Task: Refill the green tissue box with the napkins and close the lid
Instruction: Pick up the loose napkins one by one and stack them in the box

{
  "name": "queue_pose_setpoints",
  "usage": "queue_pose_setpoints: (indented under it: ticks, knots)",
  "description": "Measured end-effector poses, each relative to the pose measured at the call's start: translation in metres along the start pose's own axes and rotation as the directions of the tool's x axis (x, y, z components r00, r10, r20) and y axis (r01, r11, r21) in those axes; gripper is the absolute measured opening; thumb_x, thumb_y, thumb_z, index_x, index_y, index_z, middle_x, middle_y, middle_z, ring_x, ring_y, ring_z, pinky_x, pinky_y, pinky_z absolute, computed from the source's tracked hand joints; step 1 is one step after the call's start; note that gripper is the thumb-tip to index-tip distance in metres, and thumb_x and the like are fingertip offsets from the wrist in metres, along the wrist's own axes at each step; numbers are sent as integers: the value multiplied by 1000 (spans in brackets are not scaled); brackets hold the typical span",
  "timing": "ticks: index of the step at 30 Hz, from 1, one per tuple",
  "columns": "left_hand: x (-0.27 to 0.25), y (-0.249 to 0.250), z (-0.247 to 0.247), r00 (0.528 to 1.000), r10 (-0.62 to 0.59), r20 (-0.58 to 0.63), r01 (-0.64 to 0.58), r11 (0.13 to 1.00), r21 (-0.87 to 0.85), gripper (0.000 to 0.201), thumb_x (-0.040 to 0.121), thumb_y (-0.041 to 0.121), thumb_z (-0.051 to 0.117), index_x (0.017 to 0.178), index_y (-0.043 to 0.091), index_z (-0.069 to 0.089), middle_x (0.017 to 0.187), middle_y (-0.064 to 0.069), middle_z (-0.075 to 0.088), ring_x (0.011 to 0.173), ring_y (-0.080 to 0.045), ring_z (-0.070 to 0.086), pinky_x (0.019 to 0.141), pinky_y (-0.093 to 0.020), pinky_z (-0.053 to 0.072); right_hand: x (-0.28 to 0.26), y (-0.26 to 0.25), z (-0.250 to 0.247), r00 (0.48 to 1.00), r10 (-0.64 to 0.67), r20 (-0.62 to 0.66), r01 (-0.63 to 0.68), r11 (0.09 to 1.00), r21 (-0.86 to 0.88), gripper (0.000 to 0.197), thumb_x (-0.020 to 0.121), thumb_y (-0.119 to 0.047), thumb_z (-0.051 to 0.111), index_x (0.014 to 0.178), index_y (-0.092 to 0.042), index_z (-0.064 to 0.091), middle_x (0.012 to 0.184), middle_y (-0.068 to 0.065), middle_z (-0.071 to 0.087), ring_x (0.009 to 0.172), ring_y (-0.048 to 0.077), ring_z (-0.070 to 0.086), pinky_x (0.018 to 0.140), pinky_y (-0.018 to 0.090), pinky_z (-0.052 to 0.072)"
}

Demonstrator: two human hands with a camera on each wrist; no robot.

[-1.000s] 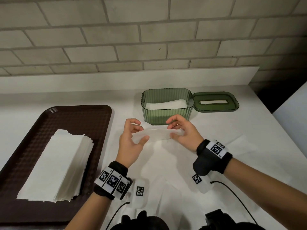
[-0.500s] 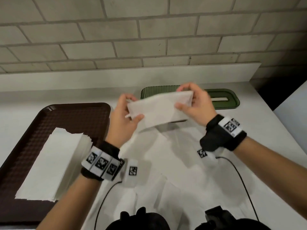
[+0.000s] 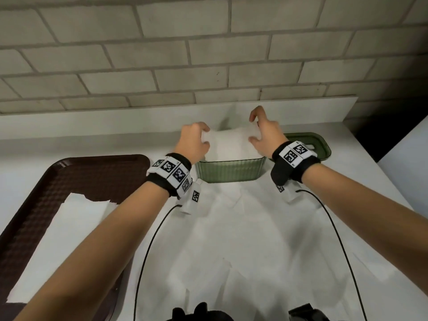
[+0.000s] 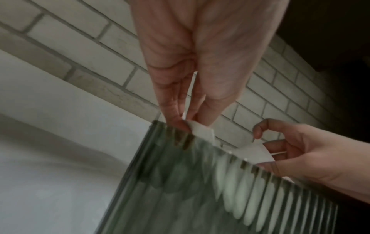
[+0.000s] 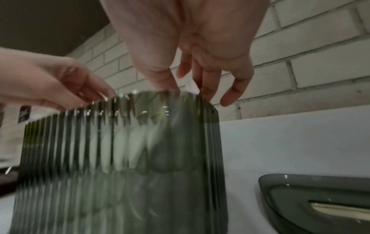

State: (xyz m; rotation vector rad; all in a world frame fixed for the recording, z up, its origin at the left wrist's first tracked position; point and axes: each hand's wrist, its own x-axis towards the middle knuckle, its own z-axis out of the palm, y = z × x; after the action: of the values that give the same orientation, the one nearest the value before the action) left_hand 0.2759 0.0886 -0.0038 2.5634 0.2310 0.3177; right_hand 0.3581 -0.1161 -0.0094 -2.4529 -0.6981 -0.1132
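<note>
A green ribbed tissue box (image 3: 229, 172) stands open at the back of the counter. Its green slotted lid (image 3: 311, 144) lies just to its right, also in the right wrist view (image 5: 320, 204). A folded white napkin (image 3: 231, 144) lies flat in the box mouth, held at both ends. My left hand (image 3: 206, 137) pinches its left corner between thumb and fingers at the rim (image 4: 190, 125). My right hand (image 3: 253, 133) holds its right end, thumb and fingers reaching down at the box rim (image 5: 188, 90). Through the box wall (image 4: 230, 190) pale napkins show inside.
A brown tray (image 3: 97, 172) at the left carries a stack of white napkins (image 3: 69, 228). White paper (image 3: 243, 239) covers the counter in front of the box. A brick wall (image 3: 208, 54) and ledge rise right behind. Two black cables trail from my wrists.
Both hands lifted the napkin off the counter, carried it forward and lowered it onto the mouth of the green box.
</note>
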Motion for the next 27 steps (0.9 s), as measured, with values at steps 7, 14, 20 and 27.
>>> queue_pose_setpoints:
  ticks: [7, 14, 20, 27]
  knots:
    - [4, 22, -1, 962, -64, 265, -37, 932, 360, 28, 85, -6, 52, 112, -4, 59, 118, -21, 52, 93, -36, 61, 79, -36, 52, -4, -8, 6, 974, -7, 227, 69, 961, -268, 53, 76, -4, 64, 120, -20, 40, 100, 3, 49, 81, 27, 53, 94, 47, 35]
    - [4, 41, -4, 885, 3, 465, -193, 912, 362, 19, 86, 11, 46, 77, 2, 61, 87, -16, 60, 83, -33, 58, 72, -39, 50, -6, -23, -5, 932, -23, 362, 189, 882, -431, 48, 98, -35, 32, 68, -11, 60, 78, 4, 61, 84, 24, 57, 110, 49, 17]
    - [0, 45, 11, 706, -258, 659, -83, 895, 439, 36, 96, 26, 32, 113, 4, 55, 83, -5, 49, 79, -23, 55, 64, -29, 37, -2, -24, 10, 776, 222, 590, 151, 843, -517, 66, 100, -51, 7, 83, -17, 61, 96, 5, 64, 113, 22, 55, 116, 58, -7]
    - [-26, 49, -40, 855, -55, 515, -81, 968, 238, 36, 80, 24, 40, 82, 3, 69, 86, -7, 60, 83, -22, 55, 83, -38, 49, -27, -32, -25, 958, -36, 284, 119, 952, -280, 57, 101, -47, 24, 76, -20, 69, 69, -6, 62, 89, 17, 59, 114, 56, 7]
